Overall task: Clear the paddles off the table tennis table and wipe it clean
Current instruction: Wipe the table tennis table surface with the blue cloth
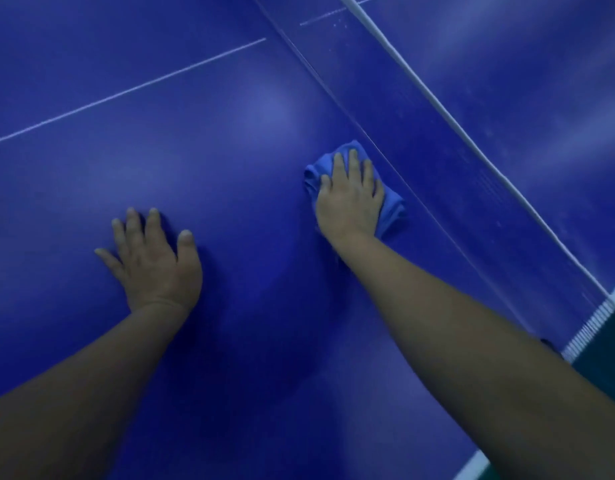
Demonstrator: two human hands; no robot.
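Note:
The blue table tennis table (230, 133) fills the view. My right hand (349, 199) presses flat on a crumpled blue cloth (391, 209), which lies on the table close to the foot of the net. My left hand (153, 258) rests flat on the bare table surface with its fingers spread, to the left of the cloth and nearer to me. No paddles are in view.
The net (472, 161) with its white top band runs diagonally from the top middle to the right edge. A thin white centre line (126, 93) crosses the table at the upper left. The table's white side edge (472, 462) shows at the bottom right.

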